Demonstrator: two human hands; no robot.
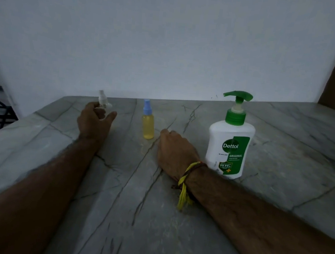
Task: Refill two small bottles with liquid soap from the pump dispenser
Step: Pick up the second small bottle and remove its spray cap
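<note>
Left hand [94, 119] at counter [283, 142] far left, fingers curled round clear spray bottle [102, 102], white nozzle sticking up above fingers; blue-capped small bottle [148, 123] upright mid-counter, yellow liquid inside, untouched; right hand [175, 150] resting on counter just beside it, fingers curled under, holding nothing; yellow thread band [186, 182] on wrist; pump dispenser [230, 141] upright right, white body, green pump, label "Dettol ORIGINAL", "99.99%"
</note>
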